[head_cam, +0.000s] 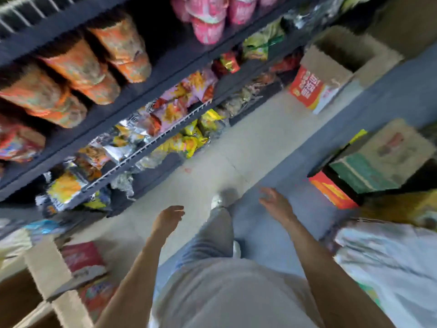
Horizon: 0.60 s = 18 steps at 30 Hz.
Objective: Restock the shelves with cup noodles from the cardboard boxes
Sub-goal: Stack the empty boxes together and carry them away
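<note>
Hanging loose and empty over the aisle floor, the left hand [168, 217] has relaxed, slightly drooping fingers, and the right hand [274, 200] is spread, also holding nothing; the whole view is smeared with motion, so finer finger detail cannot be told. Between the hands a leg in grey trousers steps forward along the floor [250, 138]. To the left runs the dark shelving [151, 91], with orange cup noodles [94, 67] lying on an upper tier, pink cups [208, 24] further along, and snack bags [165, 119] crammed below. An open cardboard box [331, 74] with a red panel stands on the floor further down the aisle, well apart from both hands; another opened box [52, 275] sits near the left foot side. My guess is the person is walking between boxes for more stock. The risk is tripping on the cartons crowding the narrow aisle, or brushing overhanging bags off the lower shelf.
</note>
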Available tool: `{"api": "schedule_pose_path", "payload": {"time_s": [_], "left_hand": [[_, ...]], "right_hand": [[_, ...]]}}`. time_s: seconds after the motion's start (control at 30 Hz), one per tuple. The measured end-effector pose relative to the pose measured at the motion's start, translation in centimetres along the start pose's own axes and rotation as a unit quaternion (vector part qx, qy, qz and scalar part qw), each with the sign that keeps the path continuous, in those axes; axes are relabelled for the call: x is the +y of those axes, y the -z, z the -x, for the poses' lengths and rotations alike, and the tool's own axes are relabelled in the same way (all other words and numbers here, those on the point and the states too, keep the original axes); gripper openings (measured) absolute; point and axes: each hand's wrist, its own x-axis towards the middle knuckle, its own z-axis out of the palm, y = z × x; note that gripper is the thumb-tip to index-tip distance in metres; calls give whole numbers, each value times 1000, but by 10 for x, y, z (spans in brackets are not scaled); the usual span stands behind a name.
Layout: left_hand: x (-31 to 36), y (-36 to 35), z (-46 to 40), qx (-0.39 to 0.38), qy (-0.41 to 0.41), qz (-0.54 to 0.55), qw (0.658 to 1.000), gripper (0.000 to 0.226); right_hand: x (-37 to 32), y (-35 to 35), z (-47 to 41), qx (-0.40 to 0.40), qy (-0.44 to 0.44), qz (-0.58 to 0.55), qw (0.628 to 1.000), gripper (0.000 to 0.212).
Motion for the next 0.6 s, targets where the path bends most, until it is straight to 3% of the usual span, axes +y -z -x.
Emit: {"api": "schedule_pose_path", "payload": {"time_s": [0.2,0.37,0.5,0.6], "left_hand": [[123,-39,-95,-12,3,-132,991,26],[273,-106,-148,-55,-93,-255,961,26],[403,-165,-179,-125,-187,-320,920,21],[512,-221,-203,-128,-242,-347,897,26]], "right_hand": [[45,93,-62,37,-123,-74,989,38],[56,191,-134,94,-185,-145,968,34],[53,269,-186,132,-157,-95,974,37],[49,342,-240,152,-106,-33,982,44]]}}
